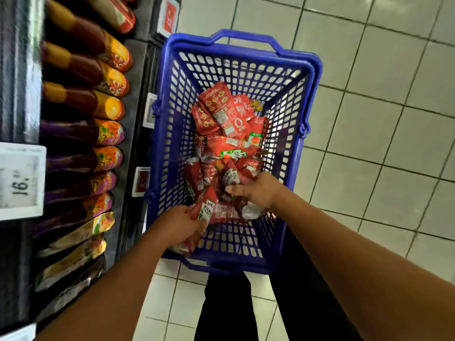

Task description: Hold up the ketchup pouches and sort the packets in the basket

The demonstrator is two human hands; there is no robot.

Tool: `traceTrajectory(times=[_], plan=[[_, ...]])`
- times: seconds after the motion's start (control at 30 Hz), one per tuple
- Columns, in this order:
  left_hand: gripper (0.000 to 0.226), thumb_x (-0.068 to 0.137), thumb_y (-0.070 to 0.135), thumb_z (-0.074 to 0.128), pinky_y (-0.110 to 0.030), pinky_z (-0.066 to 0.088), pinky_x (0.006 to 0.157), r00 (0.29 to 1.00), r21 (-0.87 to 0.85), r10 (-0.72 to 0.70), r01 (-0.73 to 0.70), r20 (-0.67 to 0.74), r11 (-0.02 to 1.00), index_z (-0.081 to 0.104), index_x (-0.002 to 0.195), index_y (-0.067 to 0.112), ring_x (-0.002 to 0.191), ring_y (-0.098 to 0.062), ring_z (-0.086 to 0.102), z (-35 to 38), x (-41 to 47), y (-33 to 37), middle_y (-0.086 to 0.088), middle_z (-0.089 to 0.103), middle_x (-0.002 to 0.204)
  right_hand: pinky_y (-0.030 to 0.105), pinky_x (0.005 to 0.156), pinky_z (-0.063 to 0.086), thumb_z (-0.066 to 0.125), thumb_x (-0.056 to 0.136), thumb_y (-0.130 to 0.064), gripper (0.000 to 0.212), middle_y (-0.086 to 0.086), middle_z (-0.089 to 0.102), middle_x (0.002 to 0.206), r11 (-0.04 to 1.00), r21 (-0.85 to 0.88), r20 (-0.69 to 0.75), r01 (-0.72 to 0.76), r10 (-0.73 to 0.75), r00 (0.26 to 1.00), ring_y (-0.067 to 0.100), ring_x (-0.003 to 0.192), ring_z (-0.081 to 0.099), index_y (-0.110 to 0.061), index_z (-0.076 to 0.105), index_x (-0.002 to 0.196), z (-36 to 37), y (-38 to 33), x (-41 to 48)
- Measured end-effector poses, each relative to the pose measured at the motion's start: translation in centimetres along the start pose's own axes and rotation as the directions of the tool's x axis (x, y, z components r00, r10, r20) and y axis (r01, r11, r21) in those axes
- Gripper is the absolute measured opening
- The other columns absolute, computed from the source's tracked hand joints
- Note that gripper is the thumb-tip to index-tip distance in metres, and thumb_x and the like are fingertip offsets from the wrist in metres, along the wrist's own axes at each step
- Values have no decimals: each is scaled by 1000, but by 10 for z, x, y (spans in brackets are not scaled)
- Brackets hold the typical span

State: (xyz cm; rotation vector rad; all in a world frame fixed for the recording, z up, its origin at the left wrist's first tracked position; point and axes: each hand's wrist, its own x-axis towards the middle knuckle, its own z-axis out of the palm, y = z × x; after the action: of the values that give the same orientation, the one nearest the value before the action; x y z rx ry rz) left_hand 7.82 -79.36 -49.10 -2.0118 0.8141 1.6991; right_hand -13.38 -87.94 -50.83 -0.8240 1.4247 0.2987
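My hands can only get into the blue basket [170, 134] from above through its open top, since its slotted walls close it in on all four sides and the raised handle [246, 36] arches over the far rim. Red ketchup pouches [229, 124] cover the basket floor, leaving bare room only along the upper walls. To my left the shelf of sauce bottles [98, 99] and its price tags [21, 180] stand just beside the basket, while the tiled floor [381, 119] on the right lies open.
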Motion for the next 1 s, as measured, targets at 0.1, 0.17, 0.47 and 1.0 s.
traceTrajectory(times=[0.1, 0.17, 0.47, 1.0], plan=[[41, 71, 45, 85, -38, 59, 82, 997, -559, 28, 19, 77, 829, 70, 103, 24, 85, -22, 75, 1, -20, -7, -1, 78, 93, 45, 89, 57, 76, 81, -47, 55, 6, 77, 106, 886, 460, 15, -63, 63, 998, 24, 95, 74, -13, 63, 122, -7, 10, -44], [60, 60, 50, 86, -38, 58, 82, 991, -730, 120, -38, 60, 682, 70, 111, 23, 93, -24, 75, 6, -39, -5, -5, 77, 105, 39, 72, 61, 78, 78, -39, 50, 7, 77, 104, 735, 666, 131, -127, 52, 990, 22, 87, 76, -13, 66, 120, -9, 17, -75], [42, 81, 28, 77, -41, 59, 83, 942, -863, 329, -221, -68, 455, 66, 121, 18, 107, -28, 70, 1, -174, 42, -9, 73, 117, 43, 86, 57, 77, 74, -8, 52, 17, 67, 128, 508, 859, 109, 61, -298, 948, 34, 114, 66, -13, 66, 125, -14, 9, -229], [48, 49, 35, 91, -31, 58, 72, 656, -612, 592, -724, -468, 318, 76, 93, 26, 84, -17, 74, -54, -462, 92, -3, 78, 95, 29, 70, 58, 75, 72, -13, 39, 3, 76, 96, 416, 604, -451, 680, -525, 722, 16, 83, 72, -17, 63, 109, -45, -94, -516]])
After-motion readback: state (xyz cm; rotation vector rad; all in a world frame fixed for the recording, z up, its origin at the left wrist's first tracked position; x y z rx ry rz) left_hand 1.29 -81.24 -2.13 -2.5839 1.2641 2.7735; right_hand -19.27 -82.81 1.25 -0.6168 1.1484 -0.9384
